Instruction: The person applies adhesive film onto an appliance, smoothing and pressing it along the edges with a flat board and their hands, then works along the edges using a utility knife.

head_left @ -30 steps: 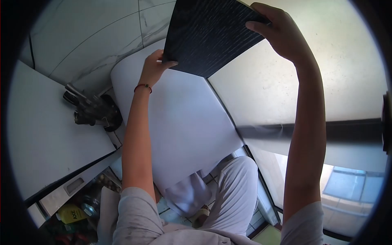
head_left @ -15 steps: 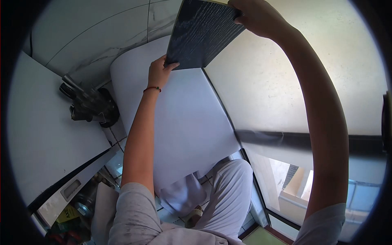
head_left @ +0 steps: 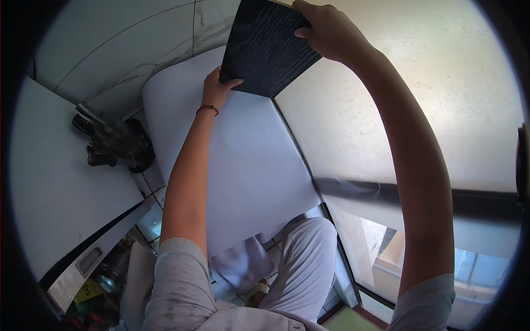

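A black board with a wood-grain surface [head_left: 268, 49] is held up at the top of the view, partly cut off by the upper edge. My left hand [head_left: 217, 87] grips its lower left corner, thumb across the front; a red bracelet [head_left: 207, 110] circles that wrist. At the board's upper right edge, my right hand [head_left: 328, 30] is closed round it, with the thumb on the grained face. Below and behind the board lies a smooth white surface [head_left: 248, 160].
A dark rack holding utensils [head_left: 118, 140] stands at the left, beside a white cabinet surface [head_left: 72, 176]. Below it are a yellow bottle [head_left: 88, 289] and a glass jar [head_left: 110, 276]. A pale blind [head_left: 430, 94] covers the window on the right; marbled tiles [head_left: 127, 44] line the back.
The board and my right hand have moved left, and the board's visible face has narrowed. My left hand keeps its hold on the corner. The view has shifted slightly.
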Demonstrator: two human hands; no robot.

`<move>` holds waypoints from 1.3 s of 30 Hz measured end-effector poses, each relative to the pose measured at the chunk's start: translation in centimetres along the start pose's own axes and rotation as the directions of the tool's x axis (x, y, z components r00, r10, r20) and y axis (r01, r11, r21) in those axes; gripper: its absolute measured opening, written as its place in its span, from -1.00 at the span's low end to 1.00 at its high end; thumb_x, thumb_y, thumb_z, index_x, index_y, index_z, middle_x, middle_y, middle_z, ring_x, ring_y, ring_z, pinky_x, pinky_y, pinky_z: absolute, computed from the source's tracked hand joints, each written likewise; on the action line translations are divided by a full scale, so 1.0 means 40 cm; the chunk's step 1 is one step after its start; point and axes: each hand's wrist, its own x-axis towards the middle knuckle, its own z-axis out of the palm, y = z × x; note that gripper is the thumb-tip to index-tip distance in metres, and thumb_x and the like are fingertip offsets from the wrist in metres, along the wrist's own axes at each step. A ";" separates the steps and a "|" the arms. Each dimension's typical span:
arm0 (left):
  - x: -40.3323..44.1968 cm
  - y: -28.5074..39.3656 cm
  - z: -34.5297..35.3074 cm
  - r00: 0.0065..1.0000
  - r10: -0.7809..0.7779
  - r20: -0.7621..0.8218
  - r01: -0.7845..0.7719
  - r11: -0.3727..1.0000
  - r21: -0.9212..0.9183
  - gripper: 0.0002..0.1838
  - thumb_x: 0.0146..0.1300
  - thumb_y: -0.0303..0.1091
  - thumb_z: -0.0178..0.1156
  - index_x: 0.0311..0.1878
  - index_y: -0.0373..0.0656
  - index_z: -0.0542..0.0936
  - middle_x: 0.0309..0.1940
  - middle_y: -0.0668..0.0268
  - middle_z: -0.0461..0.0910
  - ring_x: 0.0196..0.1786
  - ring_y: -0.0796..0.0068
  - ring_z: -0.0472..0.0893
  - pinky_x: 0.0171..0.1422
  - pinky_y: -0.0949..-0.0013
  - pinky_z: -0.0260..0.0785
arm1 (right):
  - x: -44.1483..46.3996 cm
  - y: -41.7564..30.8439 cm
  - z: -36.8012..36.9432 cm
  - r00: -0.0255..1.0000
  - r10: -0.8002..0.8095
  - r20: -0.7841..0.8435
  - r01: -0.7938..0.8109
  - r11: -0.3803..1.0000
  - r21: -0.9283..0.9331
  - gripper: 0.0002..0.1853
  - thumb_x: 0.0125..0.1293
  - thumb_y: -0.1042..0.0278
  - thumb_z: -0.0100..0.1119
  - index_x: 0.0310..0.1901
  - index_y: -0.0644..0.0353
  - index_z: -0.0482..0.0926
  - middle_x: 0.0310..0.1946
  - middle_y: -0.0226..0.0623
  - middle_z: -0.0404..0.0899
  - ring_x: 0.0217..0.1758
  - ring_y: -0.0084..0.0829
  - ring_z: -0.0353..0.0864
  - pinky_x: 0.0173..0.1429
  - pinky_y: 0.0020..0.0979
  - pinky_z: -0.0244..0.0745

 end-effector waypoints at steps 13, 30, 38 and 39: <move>-0.066 -0.025 0.063 0.981 -0.011 0.193 0.023 0.998 -0.061 -0.42 0.02 -0.21 0.54 0.09 -0.33 0.67 -0.02 0.09 0.77 0.05 0.19 0.74 0.24 0.25 0.51 | -0.087 0.027 0.071 0.994 0.070 -0.085 -0.081 0.987 -0.135 -0.74 0.35 0.38 0.32 0.04 0.21 0.63 -0.33 -0.04 0.74 -0.11 -0.06 0.80 -0.01 -0.10 0.70; -0.146 0.017 0.113 0.965 -0.073 0.252 0.077 0.997 -0.006 -0.51 0.00 -0.34 0.53 0.03 -0.29 0.69 -0.16 0.18 0.78 -0.08 0.36 0.73 0.10 0.29 0.53 | -0.191 0.023 0.059 0.989 0.132 -0.072 -0.138 0.986 -0.091 -0.80 0.29 0.41 0.35 -0.12 0.25 0.59 -0.39 -0.01 0.72 -0.20 0.01 0.78 -0.09 -0.07 0.67; -0.133 0.025 0.096 0.975 -0.040 0.220 0.049 0.998 -0.039 -0.54 0.02 -0.34 0.52 0.02 -0.27 0.70 -0.17 0.18 0.79 -0.11 0.34 0.74 0.09 0.30 0.54 | -0.205 0.015 0.050 0.992 0.117 -0.052 -0.122 0.989 -0.086 -0.79 0.27 0.40 0.35 -0.10 0.24 0.60 -0.39 -0.01 0.72 -0.20 0.02 0.77 -0.08 -0.08 0.68; -0.160 0.009 0.118 0.975 -0.039 0.220 0.047 0.998 -0.032 -0.54 0.03 -0.34 0.52 0.02 -0.27 0.70 -0.17 0.18 0.79 -0.11 0.34 0.74 0.09 0.30 0.54 | -0.205 0.014 0.048 0.991 0.128 -0.026 -0.130 0.987 -0.094 -0.79 0.27 0.40 0.36 -0.11 0.24 0.60 -0.40 -0.01 0.72 -0.20 0.02 0.77 -0.09 -0.07 0.67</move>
